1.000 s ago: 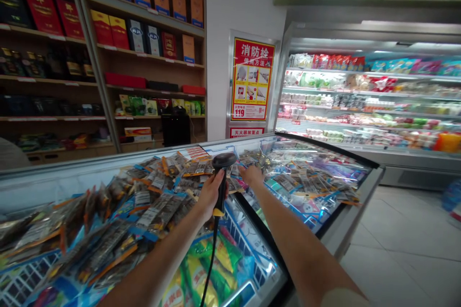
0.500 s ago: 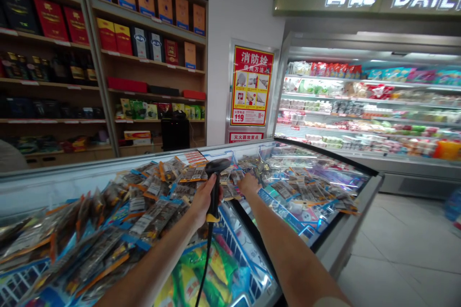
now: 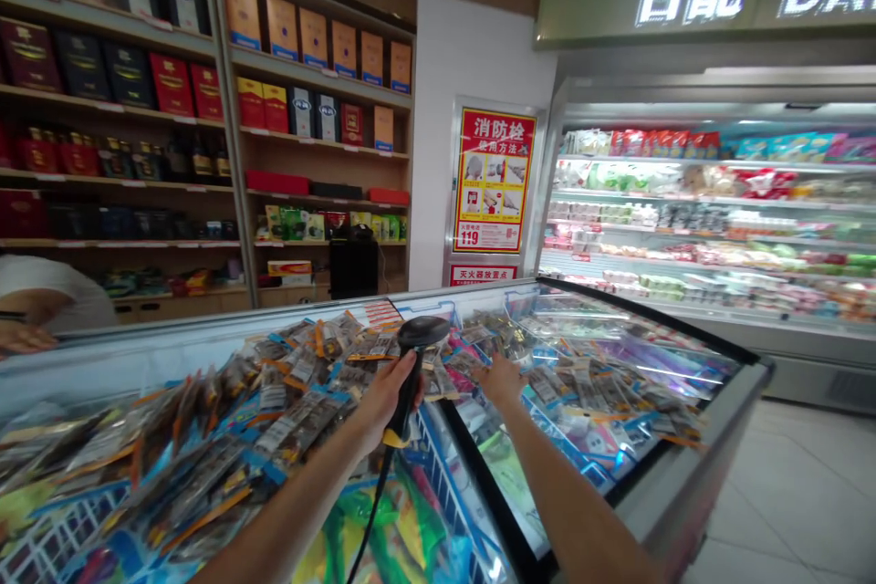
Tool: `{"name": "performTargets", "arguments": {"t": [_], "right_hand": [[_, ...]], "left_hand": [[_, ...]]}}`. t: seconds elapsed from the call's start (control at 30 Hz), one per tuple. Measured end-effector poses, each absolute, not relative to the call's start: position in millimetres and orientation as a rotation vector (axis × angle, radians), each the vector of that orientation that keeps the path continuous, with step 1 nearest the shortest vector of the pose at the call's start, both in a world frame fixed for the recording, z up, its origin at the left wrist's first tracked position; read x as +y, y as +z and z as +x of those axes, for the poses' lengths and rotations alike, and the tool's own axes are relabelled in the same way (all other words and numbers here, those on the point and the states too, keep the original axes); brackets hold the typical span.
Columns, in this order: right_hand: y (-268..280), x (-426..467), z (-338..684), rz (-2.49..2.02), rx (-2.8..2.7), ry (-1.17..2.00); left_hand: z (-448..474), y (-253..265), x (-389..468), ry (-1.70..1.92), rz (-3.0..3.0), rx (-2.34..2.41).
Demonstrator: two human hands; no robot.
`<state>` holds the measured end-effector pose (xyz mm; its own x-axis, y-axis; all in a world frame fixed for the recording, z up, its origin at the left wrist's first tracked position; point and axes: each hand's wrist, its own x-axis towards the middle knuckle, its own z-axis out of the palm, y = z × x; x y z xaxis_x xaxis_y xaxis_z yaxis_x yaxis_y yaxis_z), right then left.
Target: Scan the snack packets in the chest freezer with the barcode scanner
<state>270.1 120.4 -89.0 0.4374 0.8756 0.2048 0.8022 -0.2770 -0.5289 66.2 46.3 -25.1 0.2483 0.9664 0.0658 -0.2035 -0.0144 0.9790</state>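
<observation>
My left hand [image 3: 391,394] is closed round the handle of a black barcode scanner [image 3: 422,330] with a yellow-tipped grip. It is held upright over the freezer, its cable [image 3: 373,511] hanging down. My right hand [image 3: 503,380] reaches over the freezer's middle divider, fingers apart just above the packets; whether the fingertips touch any is unclear. Clear packets with orange and blue edges and brown contents lie in a large pile [image 3: 301,420] left of the scanner. More such packets [image 3: 589,383] lie on the glass lid at the right.
Under my left forearm, green and yellow bags [image 3: 383,520] lie inside the chest freezer beside a blue-white wire basket [image 3: 444,474]. Behind stand shelves of boxes [image 3: 315,132], a red fire-hydrant poster [image 3: 489,181] and a lit chiller [image 3: 718,201]. Another person's arm [image 3: 27,315] rests at the left.
The view has turned slightly left and up. My right hand has shifted a little right and nearer, while the scanner stays in my left hand. Another person's arm has come into view at left.
</observation>
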Motion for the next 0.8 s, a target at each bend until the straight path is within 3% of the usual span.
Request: {"name": "performTargets", "arguments": {"t": [0.37,0.8], "right_hand": [[-105,126,317,-1.704,-1.144,0.382],[-99,115,333,-1.33,-0.905,0.619]], "left_hand": [[83,-45,45,0.987,1.179,0.88],[70,-25,37,0.871,1.329,0.939]]}}
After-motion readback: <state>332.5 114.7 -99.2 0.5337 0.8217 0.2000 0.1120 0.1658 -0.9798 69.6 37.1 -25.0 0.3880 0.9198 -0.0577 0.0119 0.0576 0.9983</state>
